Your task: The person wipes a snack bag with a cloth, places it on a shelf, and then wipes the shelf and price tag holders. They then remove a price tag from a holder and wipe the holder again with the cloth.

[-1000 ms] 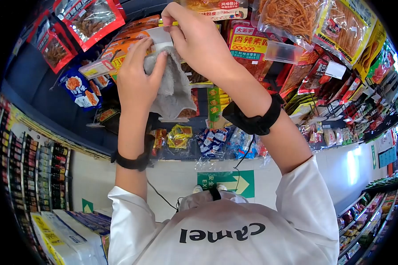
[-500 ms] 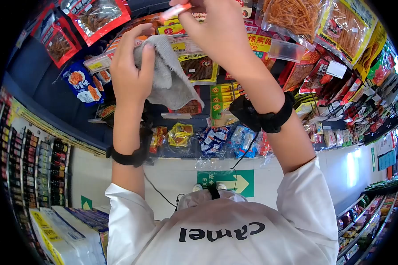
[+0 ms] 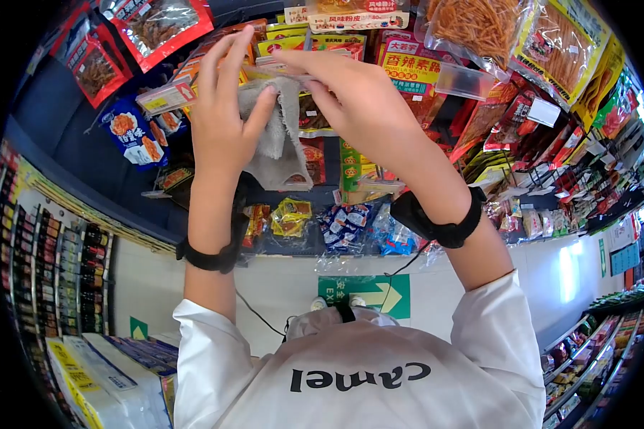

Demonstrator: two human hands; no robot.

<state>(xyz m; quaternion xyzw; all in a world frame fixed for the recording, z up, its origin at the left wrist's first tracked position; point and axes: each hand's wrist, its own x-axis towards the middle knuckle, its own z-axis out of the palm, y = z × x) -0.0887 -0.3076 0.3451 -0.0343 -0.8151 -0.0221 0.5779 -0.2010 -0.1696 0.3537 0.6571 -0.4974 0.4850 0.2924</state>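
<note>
A grey, frayed terry cloth (image 3: 279, 132) hangs in front of a rack of hanging snack packets, bunched at its top against a clear plastic price-tag strip (image 3: 279, 68) that runs across the hooks. The left hand (image 3: 225, 118) grasps the cloth, thumb pressed on its face and the other fingers spread upward behind it, so the cloth drapes down below the palm. The right hand (image 3: 358, 93) reaches in from the other side, its fingertips (image 3: 304, 61) pinching the price-tag strip just above the cloth. Both wrists wear black bands, and white sleeves cover the forearms lower down. Around the hands hang red-edged packets of dried snacks (image 3: 154, 25), a blue packet (image 3: 129, 136) and a yellow-labelled packet with red print (image 3: 411, 71). Below lies a pale floor with a green exit arrow sign (image 3: 368, 294).
</note>
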